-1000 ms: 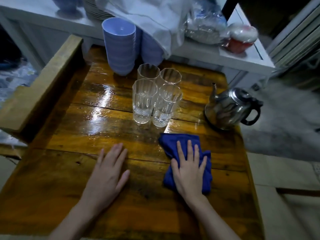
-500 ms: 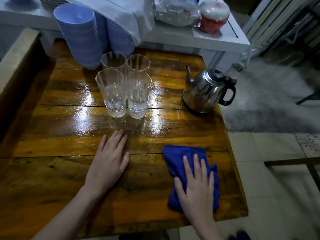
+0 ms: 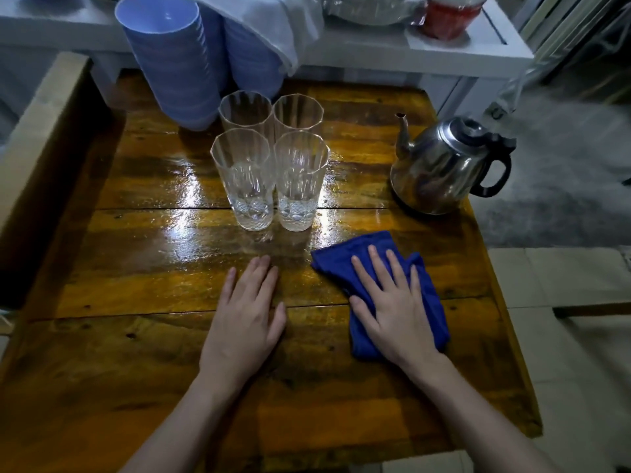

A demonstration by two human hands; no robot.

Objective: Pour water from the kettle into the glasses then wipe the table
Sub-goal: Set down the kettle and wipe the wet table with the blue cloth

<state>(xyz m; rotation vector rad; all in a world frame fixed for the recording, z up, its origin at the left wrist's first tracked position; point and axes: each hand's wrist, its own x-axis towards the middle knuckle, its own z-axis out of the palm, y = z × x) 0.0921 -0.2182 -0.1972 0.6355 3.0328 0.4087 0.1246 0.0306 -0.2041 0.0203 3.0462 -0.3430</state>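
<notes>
The right hand (image 3: 392, 308) lies flat on a folded blue cloth (image 3: 341, 256), fingers straight and slightly spread, pressing it to the wooden table (image 3: 136, 268). The cloth's long axis runs diagonally, from its far-left corner near the glasses (image 3: 244, 179) to its near-right end under the wrist. The left hand (image 3: 244, 319) rests palm down on bare wood just beside it, fingers together and pointing away from the person. Four upright glasses stand in a tight square ahead; the front two hold a little water. The kettle (image 3: 440, 169) sits upright at the table's right edge: spout towards the glasses, handle outward. The boards around the glasses shine.
</notes>
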